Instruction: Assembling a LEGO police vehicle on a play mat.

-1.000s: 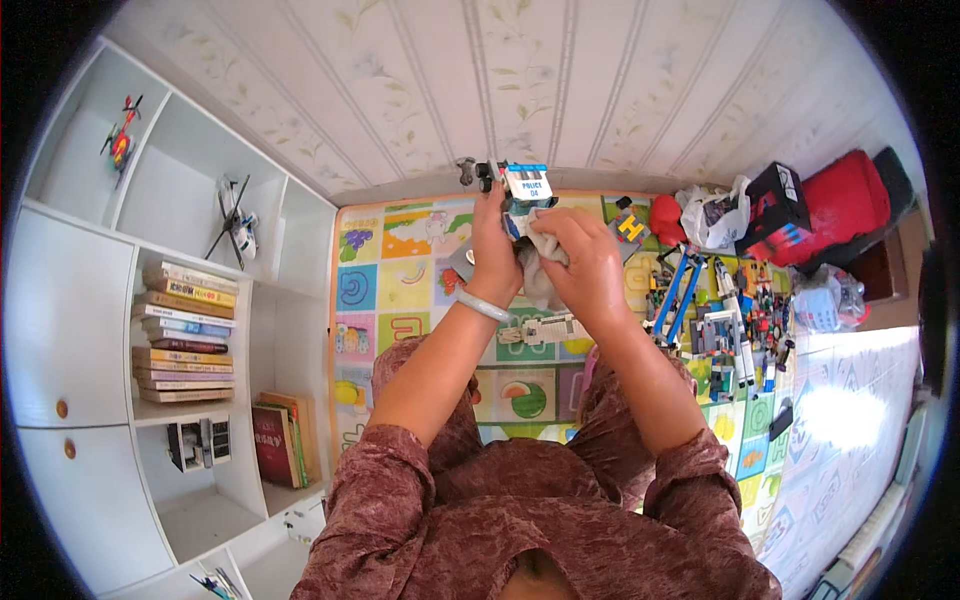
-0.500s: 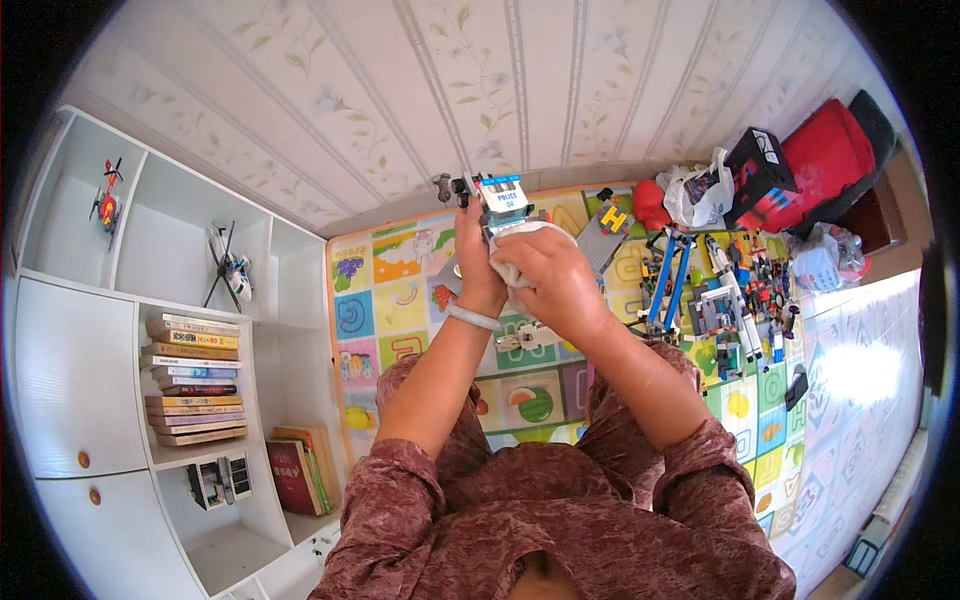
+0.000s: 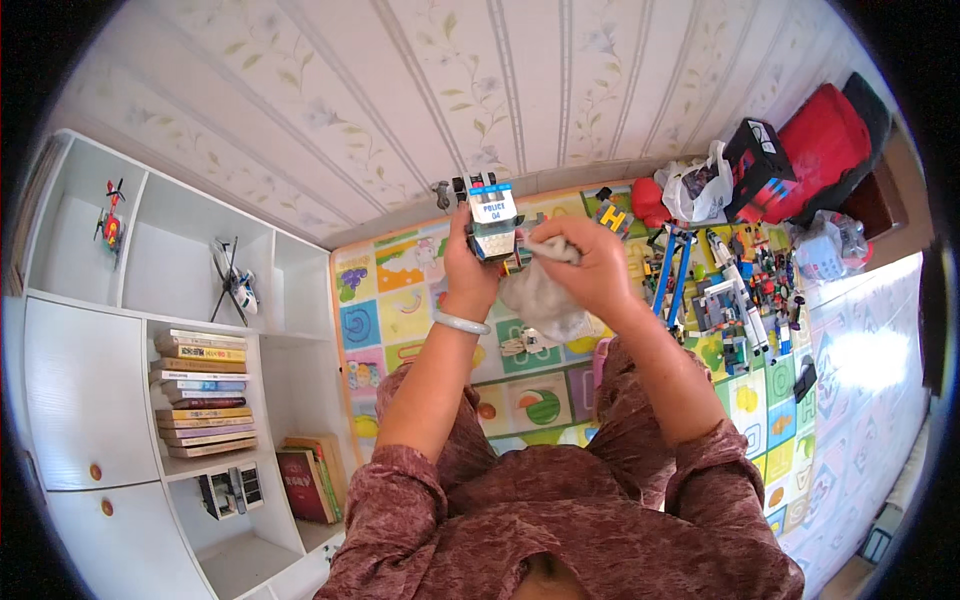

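My left hand is closed round a white, blue and black toy brick vehicle, held up in front of me with its roof and front showing. In my right hand I pinch a pale grey cloth, which hangs down over the play mat. A small gap separates the cloth from the vehicle. Right of my right hand lie several part-built brick models, among them one with long blue beams. A yellow brick piece lies beyond that hand.
Colourful play mat covers the floor. White shelves on the left hold books, a red toy helicopter and a white one. Along the wall at right are a plastic bag, a black box and a red bag.
My right hand has drawn the cloth away from the vehicle, to the right, and the cloth now hangs loose. The vehicle, still in my left hand, is tipped so more of its front shows.
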`<action>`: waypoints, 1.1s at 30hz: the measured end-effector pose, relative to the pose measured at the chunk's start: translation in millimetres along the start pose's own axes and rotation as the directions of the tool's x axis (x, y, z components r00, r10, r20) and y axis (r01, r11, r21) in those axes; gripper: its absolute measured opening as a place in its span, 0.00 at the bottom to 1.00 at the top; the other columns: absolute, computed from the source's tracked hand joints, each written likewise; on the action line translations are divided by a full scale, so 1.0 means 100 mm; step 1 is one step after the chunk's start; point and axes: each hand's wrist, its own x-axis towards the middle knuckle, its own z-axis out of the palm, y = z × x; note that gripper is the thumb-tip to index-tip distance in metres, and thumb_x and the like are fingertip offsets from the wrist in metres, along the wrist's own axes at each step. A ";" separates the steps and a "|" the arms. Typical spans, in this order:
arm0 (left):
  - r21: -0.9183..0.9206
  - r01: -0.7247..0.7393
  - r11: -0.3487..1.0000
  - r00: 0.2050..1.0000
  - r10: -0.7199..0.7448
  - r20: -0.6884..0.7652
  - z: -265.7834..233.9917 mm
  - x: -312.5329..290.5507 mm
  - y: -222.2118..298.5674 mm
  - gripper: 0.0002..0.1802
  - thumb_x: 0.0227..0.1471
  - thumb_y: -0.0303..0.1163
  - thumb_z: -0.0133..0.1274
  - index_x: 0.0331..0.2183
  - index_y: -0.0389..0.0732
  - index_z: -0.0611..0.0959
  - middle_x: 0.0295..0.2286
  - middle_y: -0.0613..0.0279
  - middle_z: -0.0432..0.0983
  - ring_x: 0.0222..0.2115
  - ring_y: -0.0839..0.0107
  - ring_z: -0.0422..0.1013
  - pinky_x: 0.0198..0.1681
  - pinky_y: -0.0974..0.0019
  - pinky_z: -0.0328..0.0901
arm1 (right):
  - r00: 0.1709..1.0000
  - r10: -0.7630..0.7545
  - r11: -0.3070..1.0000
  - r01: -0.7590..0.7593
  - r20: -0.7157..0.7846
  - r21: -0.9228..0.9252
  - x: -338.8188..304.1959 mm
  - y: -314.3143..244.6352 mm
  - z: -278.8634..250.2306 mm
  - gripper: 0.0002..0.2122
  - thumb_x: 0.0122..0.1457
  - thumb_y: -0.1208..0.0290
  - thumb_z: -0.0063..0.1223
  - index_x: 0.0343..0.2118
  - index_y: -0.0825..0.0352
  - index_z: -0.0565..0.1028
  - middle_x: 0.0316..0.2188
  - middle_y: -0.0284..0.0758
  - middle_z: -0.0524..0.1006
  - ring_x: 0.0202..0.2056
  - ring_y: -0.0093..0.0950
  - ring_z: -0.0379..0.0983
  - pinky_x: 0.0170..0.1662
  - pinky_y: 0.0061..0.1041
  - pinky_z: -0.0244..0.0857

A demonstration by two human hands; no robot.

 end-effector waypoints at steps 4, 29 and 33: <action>0.021 0.098 0.995 0.993 -0.099 0.068 -0.07 -0.03 0.08 0.26 0.59 0.51 0.36 0.43 0.40 0.77 0.37 0.53 0.77 0.33 0.60 0.75 0.36 0.61 0.70 | 0.992 0.122 0.993 -0.122 -0.036 -0.003 0.01 -0.02 -0.11 0.11 0.43 0.83 0.57 0.33 0.68 0.75 0.32 0.38 0.77 0.35 0.35 0.74 0.38 0.26 0.67; 0.148 -0.008 0.989 0.991 -0.013 0.137 -0.08 -0.14 0.03 0.16 0.60 0.41 0.42 0.45 0.43 0.73 0.38 0.63 0.74 0.39 0.72 0.71 0.43 0.66 0.66 | 0.942 -0.335 0.892 0.327 0.027 -0.312 -0.14 -0.04 0.05 0.17 0.38 0.80 0.60 0.36 0.65 0.74 0.38 0.38 0.75 0.41 0.40 0.71 0.44 0.36 0.67; 0.132 -0.015 0.991 0.986 -0.007 0.167 0.01 -0.17 0.07 0.13 0.60 0.37 0.42 0.44 0.42 0.72 0.37 0.65 0.73 0.38 0.75 0.70 0.42 0.71 0.64 | 0.940 -0.327 0.887 0.341 0.099 -0.313 -0.17 -0.02 0.04 0.17 0.38 0.80 0.59 0.35 0.65 0.74 0.38 0.37 0.75 0.41 0.39 0.71 0.44 0.36 0.67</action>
